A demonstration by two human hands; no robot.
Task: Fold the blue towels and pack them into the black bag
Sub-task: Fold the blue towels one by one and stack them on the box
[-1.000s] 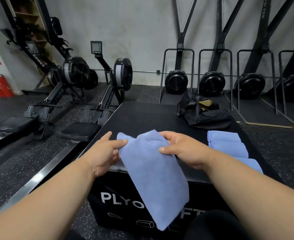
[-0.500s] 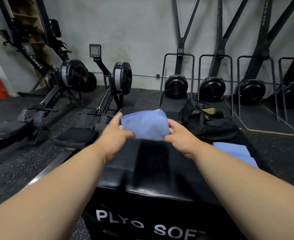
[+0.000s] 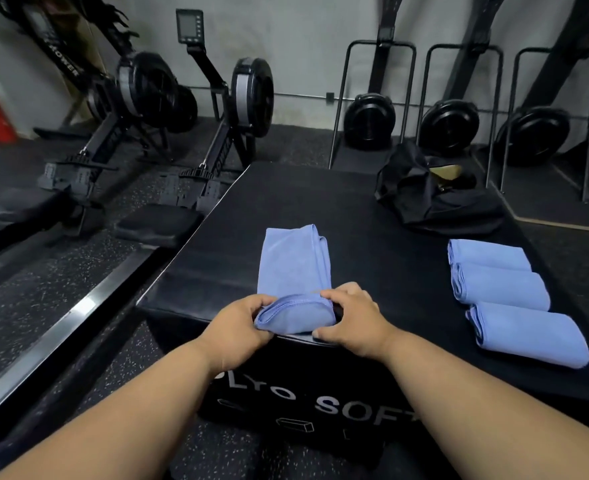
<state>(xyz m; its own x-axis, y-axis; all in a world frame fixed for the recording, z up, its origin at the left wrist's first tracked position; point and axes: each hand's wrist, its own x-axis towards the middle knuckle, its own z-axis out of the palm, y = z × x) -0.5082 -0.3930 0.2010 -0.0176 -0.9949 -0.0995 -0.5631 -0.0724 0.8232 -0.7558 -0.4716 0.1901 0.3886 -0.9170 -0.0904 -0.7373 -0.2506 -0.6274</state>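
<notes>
Two rowing machines (image 3: 154, 109) stand left. On the black box (image 3: 372, 237), the left hand (image 3: 239, 327) and right hand (image 3: 353, 318) each pinch one blue towel's (image 3: 294, 268) near end. Three folded towels (image 3: 500, 289) lie right; one black bag (image 3: 435, 199) behind.

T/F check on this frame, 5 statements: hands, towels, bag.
1. Both hands grip the near end of the blue towel. True: left hand and right hand hold it at the box edge.
2. Three folded towels lie to the right on the plyo box. True.
3. The black bag sits on the floor. False: it rests on the box's far right corner.
4. A blue towel is visibly inside the bag. False: none shows in its opening.
5. The held towel hangs off the box front. False: it lies along the top.
</notes>
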